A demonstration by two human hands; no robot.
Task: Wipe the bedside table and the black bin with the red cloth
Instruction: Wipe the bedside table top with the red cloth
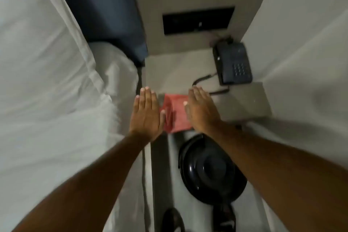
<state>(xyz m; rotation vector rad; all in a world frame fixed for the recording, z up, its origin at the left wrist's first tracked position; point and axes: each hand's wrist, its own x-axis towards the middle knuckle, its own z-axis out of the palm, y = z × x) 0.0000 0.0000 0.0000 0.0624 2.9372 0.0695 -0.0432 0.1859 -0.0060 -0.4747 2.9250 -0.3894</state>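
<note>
A folded red cloth lies at the front left edge of the grey bedside table. My left hand hovers flat with fingers straight, just left of the cloth, holding nothing. My right hand is flat too, over the cloth's right side and partly covering it; whether it touches the cloth I cannot tell. The black bin, round with a shiny domed lid, stands on the floor below the table's front edge, partly hidden by my right forearm.
A dark telephone with a coiled cord sits at the table's back right. A black wall panel is above it. The white bed fills the left; a white wall closes the right. My black shoes stand near the bin.
</note>
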